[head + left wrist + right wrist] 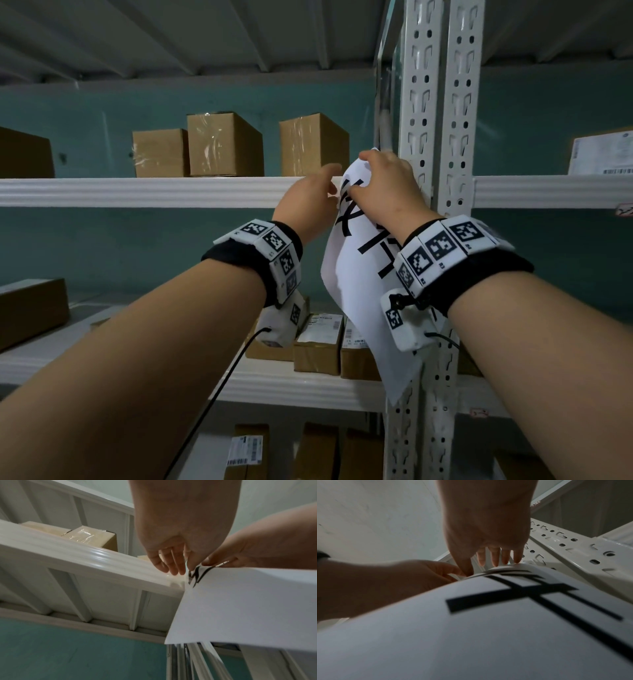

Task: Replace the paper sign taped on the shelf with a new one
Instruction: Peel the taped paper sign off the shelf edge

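Note:
A white paper sign [359,294] with large black characters hangs at the joint of the white shelf beam [154,192] and the perforated upright post [442,102]. My right hand [373,171] grips its bulging top edge, fingers behind and thumb in front, as the right wrist view shows of this hand [488,566] and the sign [471,635]. My left hand [334,185] is at the sign's upper left edge. In the left wrist view its fingers [173,566] lie straight on the beam [85,561] and the thumb touches the sign [248,608]. The sign's lower part hangs free.
Three brown cardboard boxes [222,144] stand on the shelf behind the beam, and a labelled parcel [603,154] sits at the right. Several parcels [318,342] fill the lower shelf. A black cable [219,387] trails from my left wrist. The wall behind is teal.

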### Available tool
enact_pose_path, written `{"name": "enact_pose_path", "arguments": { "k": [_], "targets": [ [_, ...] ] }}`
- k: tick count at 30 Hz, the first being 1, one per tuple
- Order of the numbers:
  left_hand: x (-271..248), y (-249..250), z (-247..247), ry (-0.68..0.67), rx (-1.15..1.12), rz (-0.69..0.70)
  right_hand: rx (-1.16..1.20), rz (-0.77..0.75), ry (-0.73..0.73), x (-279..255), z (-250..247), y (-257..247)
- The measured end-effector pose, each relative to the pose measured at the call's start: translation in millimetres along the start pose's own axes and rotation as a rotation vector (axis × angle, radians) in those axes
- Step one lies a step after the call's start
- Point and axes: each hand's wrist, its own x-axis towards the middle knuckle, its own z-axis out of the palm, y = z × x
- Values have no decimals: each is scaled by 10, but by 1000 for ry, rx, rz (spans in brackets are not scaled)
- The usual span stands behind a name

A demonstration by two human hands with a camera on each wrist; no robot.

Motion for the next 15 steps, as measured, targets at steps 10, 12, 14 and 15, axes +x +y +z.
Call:
{"name": "enact_pose_path", "arguments": {
  "k": [10, 12, 14, 15],
  "targets": [
    [247, -269, 22, 47, 405, -12, -187, -151, -10, 146, 78, -55],
    [272, -281, 29, 79, 392, -6, -220, -161, 0, 177, 109, -74],
    [300, -293, 33, 121, 378, -2, -242, -165, 8, 207, 140, -87],
    [313, -299, 33, 141, 376, 5, -251, -167, 10, 219, 158, -91]
  ]
}}
